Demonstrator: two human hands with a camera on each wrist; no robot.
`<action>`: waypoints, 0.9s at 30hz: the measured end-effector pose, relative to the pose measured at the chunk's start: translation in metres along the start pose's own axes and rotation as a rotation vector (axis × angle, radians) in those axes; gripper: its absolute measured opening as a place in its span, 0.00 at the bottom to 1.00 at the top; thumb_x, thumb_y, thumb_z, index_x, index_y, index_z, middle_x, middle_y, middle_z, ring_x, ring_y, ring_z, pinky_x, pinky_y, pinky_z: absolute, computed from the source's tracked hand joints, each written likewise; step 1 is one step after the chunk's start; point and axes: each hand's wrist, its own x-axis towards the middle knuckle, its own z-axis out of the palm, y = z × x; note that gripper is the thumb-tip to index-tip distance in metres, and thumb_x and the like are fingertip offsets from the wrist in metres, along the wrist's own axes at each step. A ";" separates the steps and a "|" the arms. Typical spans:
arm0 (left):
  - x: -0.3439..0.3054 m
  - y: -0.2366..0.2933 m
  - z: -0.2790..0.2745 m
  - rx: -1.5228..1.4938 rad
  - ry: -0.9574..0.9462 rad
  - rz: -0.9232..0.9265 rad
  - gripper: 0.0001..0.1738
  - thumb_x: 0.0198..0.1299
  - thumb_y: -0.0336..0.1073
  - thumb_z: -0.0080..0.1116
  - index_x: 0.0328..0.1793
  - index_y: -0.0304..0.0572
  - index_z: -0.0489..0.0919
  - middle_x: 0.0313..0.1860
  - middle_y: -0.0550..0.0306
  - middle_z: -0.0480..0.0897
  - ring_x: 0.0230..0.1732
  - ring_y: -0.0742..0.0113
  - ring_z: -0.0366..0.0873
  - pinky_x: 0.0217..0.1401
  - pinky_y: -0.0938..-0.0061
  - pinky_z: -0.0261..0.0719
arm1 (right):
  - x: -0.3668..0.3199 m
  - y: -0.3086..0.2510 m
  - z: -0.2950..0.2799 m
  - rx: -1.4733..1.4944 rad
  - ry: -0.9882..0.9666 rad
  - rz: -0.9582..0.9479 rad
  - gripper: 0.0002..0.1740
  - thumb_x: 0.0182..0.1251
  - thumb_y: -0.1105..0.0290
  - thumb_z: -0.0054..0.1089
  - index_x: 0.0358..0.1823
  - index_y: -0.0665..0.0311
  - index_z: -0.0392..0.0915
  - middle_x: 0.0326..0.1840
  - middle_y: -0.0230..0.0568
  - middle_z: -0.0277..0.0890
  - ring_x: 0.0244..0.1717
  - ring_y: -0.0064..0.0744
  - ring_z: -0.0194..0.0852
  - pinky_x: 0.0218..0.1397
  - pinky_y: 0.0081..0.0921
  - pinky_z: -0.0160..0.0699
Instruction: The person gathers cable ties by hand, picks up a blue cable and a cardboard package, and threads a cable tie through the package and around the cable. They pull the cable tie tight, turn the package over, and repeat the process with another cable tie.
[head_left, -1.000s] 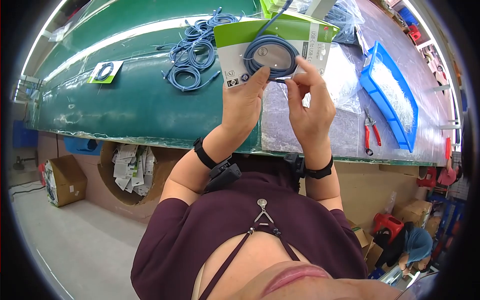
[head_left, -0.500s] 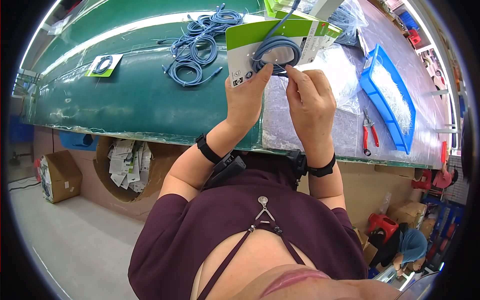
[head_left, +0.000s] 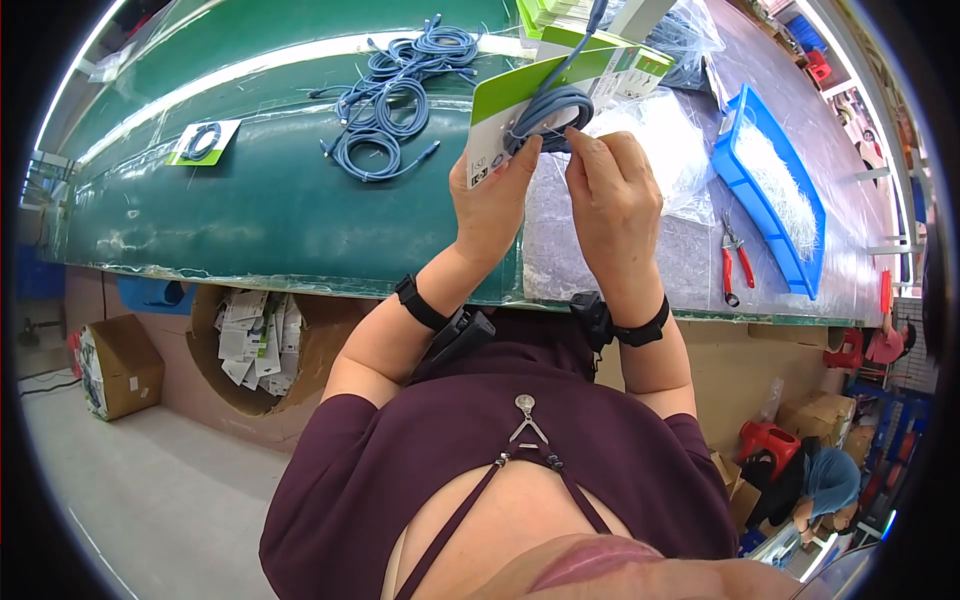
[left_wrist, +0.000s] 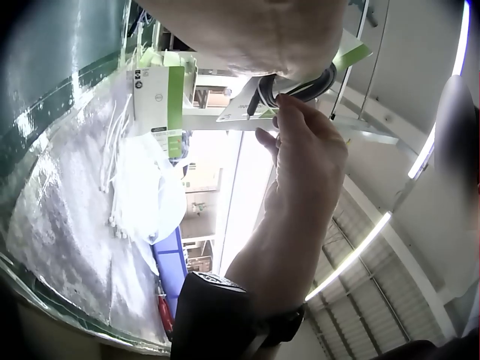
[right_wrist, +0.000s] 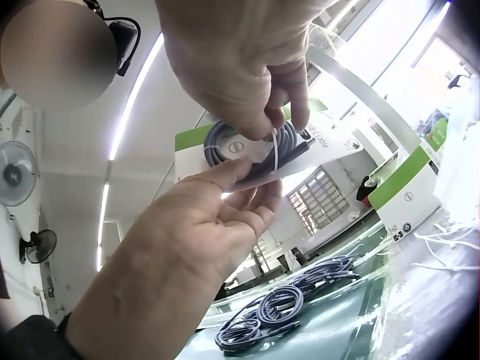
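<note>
Over the table's front part, my left hand (head_left: 488,205) holds a green and white cardboard package card (head_left: 497,100) by its lower edge. On the card's face lies a coiled blue USB cable (head_left: 562,104), with my left thumb pressed against the coil. One cable end runs up from the card's top. My right hand (head_left: 617,195) is at the coil's lower right. In the right wrist view its thumb and fingers pinch a thin white tie (right_wrist: 275,154) that crosses the cable strands. The left wrist view shows the card tilted, its lower part behind the hand.
Several blue cable coils (head_left: 390,110) lie on the green table, and a finished-looking carded cable (head_left: 203,142) lies farther left. To the right are a blue bin (head_left: 728,160) of white ties, red-handled cutters (head_left: 738,262) and clear plastic. More cards (head_left: 545,15) are stacked behind.
The card has turned from facing me to a steep angle and moved slightly right. My right fingers have gone from the coil's lower edge to pinching the tie.
</note>
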 end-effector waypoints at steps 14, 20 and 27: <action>0.001 -0.005 -0.009 0.352 -0.117 0.385 0.21 0.53 0.15 0.62 0.54 0.37 0.81 0.48 0.48 0.81 0.47 0.57 0.80 0.50 0.72 0.78 | -0.004 -0.004 0.003 0.089 0.012 0.054 0.15 0.53 0.81 0.63 0.44 0.66 0.78 0.32 0.41 0.69 0.36 0.42 0.74 0.37 0.36 0.76; 0.006 0.001 -0.012 0.509 -0.225 0.714 0.25 0.46 0.22 0.67 0.54 0.40 0.83 0.49 0.51 0.81 0.47 0.55 0.79 0.50 0.69 0.79 | -0.005 -0.001 0.002 0.119 0.031 0.037 0.13 0.53 0.80 0.63 0.42 0.67 0.77 0.34 0.42 0.71 0.34 0.44 0.73 0.36 0.36 0.75; 0.000 0.020 -0.008 0.596 -0.288 0.878 0.26 0.41 0.30 0.70 0.53 0.46 0.84 0.49 0.55 0.80 0.47 0.56 0.78 0.50 0.69 0.78 | -0.031 0.007 0.012 0.331 0.119 0.054 0.14 0.52 0.79 0.64 0.42 0.67 0.78 0.40 0.44 0.76 0.37 0.45 0.77 0.36 0.35 0.78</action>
